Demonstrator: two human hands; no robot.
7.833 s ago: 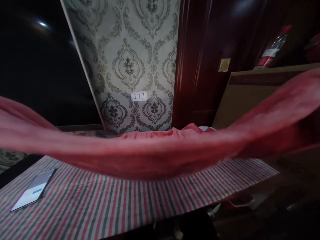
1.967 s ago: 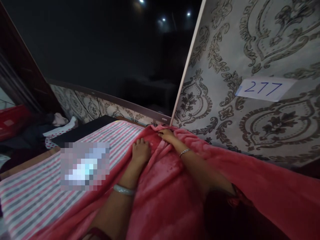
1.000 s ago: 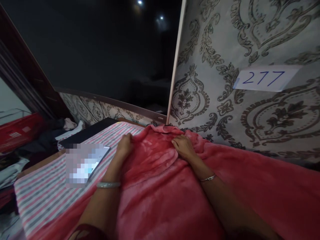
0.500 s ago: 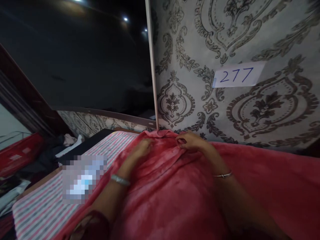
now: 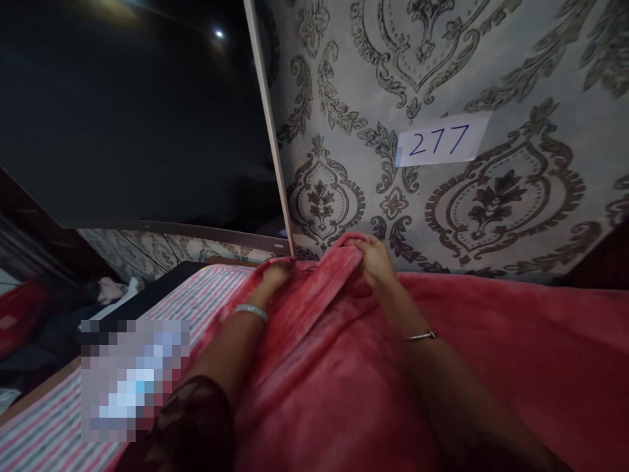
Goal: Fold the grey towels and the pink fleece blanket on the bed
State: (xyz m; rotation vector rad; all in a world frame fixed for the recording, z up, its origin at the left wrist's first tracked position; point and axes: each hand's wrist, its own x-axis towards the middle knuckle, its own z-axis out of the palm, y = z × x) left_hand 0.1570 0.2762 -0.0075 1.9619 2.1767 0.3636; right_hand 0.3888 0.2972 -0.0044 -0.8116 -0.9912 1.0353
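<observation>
A plush red blanket [image 5: 339, 387] lies spread in front of me, its far edge against the wall. Pinched in my right hand [image 5: 377, 262] is a fold of that blanket, raised a little near the wall, with the fingers closed on it. My left hand [image 5: 278, 278] is at the blanket's far left edge, near the corner of the television; its fingers curl down into the cloth and are partly hidden. Between both hands a long loose fold runs slantwise toward me. A bracelet circles each wrist.
A large dark television [image 5: 142, 124] stands at the back left. Patterned wallpaper [image 5: 319, 190] carries a paper label [image 5: 442, 141] reading 277. Left of the blanket lies a striped cloth [image 5: 216, 295] with a blurred-out object [image 5: 137, 380] on it. Piled clothes [image 5: 54, 314] are at far left.
My right hand has lifted a fold of the blanket up by the wall. My left hand has stayed near the far left edge. The view has shifted slightly right.
</observation>
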